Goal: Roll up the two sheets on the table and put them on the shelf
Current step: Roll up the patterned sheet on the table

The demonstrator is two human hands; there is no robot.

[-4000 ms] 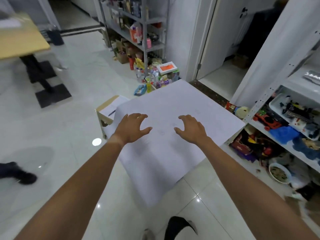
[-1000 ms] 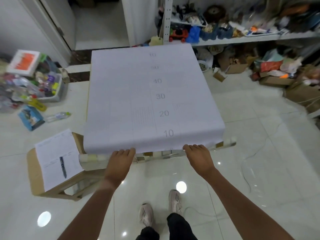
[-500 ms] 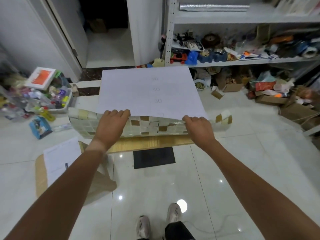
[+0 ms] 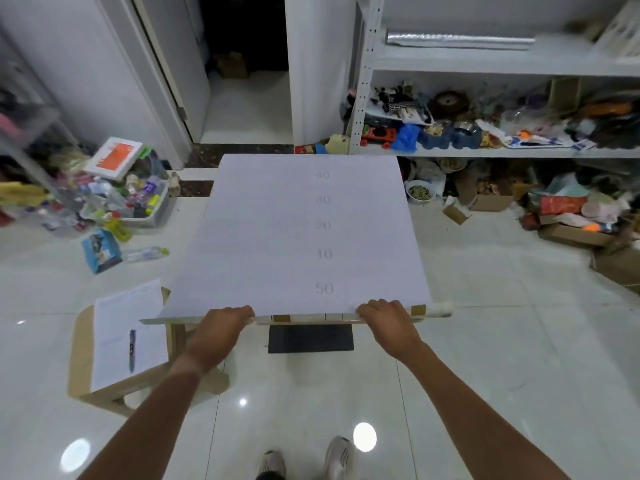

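Both of our hands grasp the near edge of the sheets, where the paper is curled into the start of a roll: our left hand has its fingers wrapped over the curl left of the middle, and our right hand has its fingers wrapped over it further right. We see the white sheet lying flat from that curl away toward the far side, printed with faint numbers 40, 30, 20, 10 and 50 down its middle. A second sheet with a tile pattern shows only as a strip along the near edge and sticks out past the white one on the right. We cannot see the table under the sheets, only a dark base plate on the floor beneath the near edge. Left of us, near, stands a wooden stool carrying a printed paper with a pen on it. At far right stands the white shelf, cluttered on its lower level, with a silver roll lying on an upper level.
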